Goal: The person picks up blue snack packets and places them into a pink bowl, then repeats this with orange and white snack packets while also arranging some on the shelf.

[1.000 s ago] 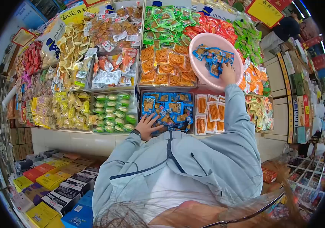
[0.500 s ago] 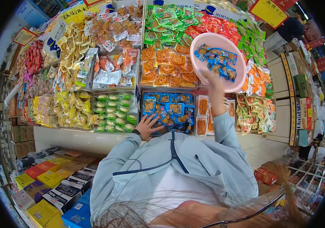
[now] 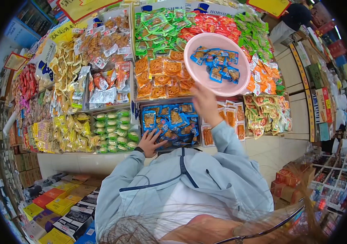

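Observation:
My left hand point(image 3: 150, 143) lies with fingers spread on the front left corner of a bin of blue snack packets point(image 3: 175, 118), touching the packets there. My right hand point(image 3: 206, 103) is smeared by motion, between the blue packets and the lower left rim of a pink plastic basin point(image 3: 238, 86); I cannot make out its fingers or anything in them. The basin rests on the neighbouring goods and holds several blue packets point(image 3: 218, 61) of the same kind.
Orange lotus-root-slice packs point(image 3: 163, 73) lie behind the blue bin. Green-and-white packets point(image 3: 114, 129) fill the bin to its left, and packs of reddish-brown sticks point(image 3: 230, 116) sit to its right. Stacked boxes point(image 3: 61, 203) stand low at left. A person point(image 3: 297, 16) is at far right.
My right hand has drawn back from over the basin, down and left toward the blue bin. My left hand stays on the blue packets. The whole view has shifted slightly.

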A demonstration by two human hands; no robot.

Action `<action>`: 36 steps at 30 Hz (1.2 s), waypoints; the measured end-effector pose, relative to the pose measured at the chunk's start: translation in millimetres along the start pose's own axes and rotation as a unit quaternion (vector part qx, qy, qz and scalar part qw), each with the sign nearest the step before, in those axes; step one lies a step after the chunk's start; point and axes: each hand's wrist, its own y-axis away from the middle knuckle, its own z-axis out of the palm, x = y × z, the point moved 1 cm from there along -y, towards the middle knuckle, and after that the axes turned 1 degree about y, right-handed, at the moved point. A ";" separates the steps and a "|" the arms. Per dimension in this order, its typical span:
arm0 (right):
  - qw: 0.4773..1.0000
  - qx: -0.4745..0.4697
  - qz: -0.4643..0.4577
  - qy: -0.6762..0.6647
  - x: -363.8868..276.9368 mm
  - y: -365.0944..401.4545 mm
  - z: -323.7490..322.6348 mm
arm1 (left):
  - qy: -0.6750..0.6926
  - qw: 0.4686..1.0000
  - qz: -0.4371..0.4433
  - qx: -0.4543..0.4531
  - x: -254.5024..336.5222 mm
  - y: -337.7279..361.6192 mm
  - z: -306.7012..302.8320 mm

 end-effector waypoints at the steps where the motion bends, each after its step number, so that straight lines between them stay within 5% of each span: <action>1: 0.997 0.051 0.011 0.049 19.0 -16.3 -16.4 | 0.016 1.000 -0.001 -0.002 1.4 -0.4 -2.9; 4: 0.974 0.074 0.086 0.197 102.2 -49.0 -47.2 | 0.009 1.000 0.013 0.026 -1.1 -0.5 6.1; 6: 0.934 -0.043 0.201 0.293 155.7 -35.4 -43.5 | 0.012 1.000 0.007 0.016 1.2 -0.9 2.6; 10: 0.876 -0.131 0.175 0.430 194.7 -20.4 -23.8 | -0.009 1.000 -0.005 -0.009 1.6 -1.2 2.8; 18: 0.917 -0.100 0.272 0.273 170.3 -39.1 -44.7 | -0.022 0.999 -0.006 -0.027 1.4 -1.8 7.7; 23: 0.983 0.099 0.152 0.028 53.8 -27.2 -76.5 | -0.025 1.000 0.003 0.009 -0.5 -1.3 14.5; 27: 0.936 -0.014 0.192 -0.294 -16.6 26.6 -23.3 | -0.017 1.000 0.006 0.010 0.9 -3.0 13.0; 30: 0.946 -0.151 0.174 -0.227 -43.4 86.8 45.2 | -0.018 0.999 0.011 0.026 2.6 -4.9 9.6; 36: 0.958 -0.250 -0.084 -0.117 -63.7 134.6 74.7 | -0.027 0.999 0.004 0.024 1.0 -3.8 17.1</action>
